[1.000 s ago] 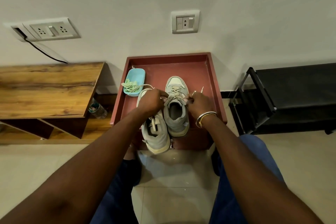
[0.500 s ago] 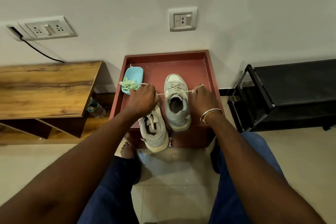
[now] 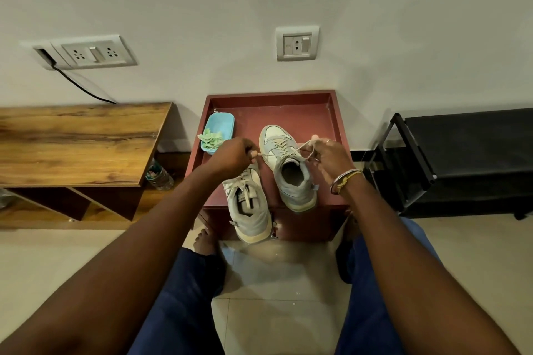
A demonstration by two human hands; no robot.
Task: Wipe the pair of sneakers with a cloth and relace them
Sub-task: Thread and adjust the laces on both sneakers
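Two grey-and-white sneakers stand on a dark red side table (image 3: 331,112). The right sneaker (image 3: 288,170) is laced, toe pointing to the wall. My left hand (image 3: 230,155) pinches one end of its cream lace (image 3: 271,154), pulled out to the left. My right hand (image 3: 328,155) grips the other end, looped around its fingers just right of the shoe. The left sneaker (image 3: 249,207) sits nearer me, overhanging the table's front edge, its toe hidden under my left hand. A green cloth (image 3: 209,138) lies crumpled in a light blue tray (image 3: 223,124).
A wooden desk (image 3: 78,141) stands to the left with a plastic bottle (image 3: 158,176) beneath it. A black rack (image 3: 461,158) stands to the right. Wall sockets (image 3: 95,52) and a cable are behind. My legs and a bare foot (image 3: 204,239) are on the tiled floor.
Both hands moved apart from the shoe's middle, drawing the lace ends outward. The right hand now has the lace looped round its fingers.
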